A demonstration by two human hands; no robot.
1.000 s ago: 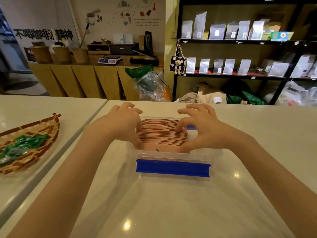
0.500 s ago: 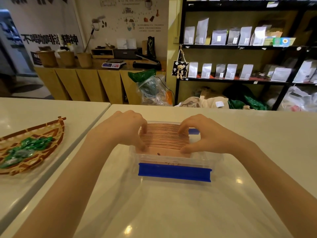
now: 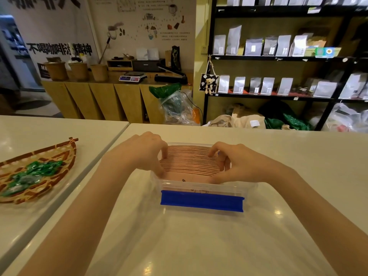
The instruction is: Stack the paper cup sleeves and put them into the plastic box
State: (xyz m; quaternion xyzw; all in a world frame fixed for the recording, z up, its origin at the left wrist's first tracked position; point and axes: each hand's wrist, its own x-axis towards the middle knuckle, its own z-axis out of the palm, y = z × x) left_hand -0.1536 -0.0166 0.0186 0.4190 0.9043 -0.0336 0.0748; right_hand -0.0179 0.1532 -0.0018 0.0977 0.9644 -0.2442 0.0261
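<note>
A clear plastic box (image 3: 203,187) with a blue clasp (image 3: 202,201) on its near side stands on the white table. Inside it, a row of brown paper cup sleeves (image 3: 188,162) stands on edge, packed from front to back. My left hand (image 3: 139,154) grips the left end of the row, fingertips curled over the sleeve edges. At the right end, my right hand (image 3: 237,163) does the same, thumb low against the front sleeve. Both hands reach inside the box rim.
A woven basket (image 3: 59,154) holding green wrapped candies sits on the adjoining table to the left. A seam runs between the two tables. Past the far table edge are bags on the floor, a wooden counter and black shelves of pouches.
Both hands have drawn their fingers in from spread over the sleeves to curled on the row's two ends. The view has tilted upward slightly.
</note>
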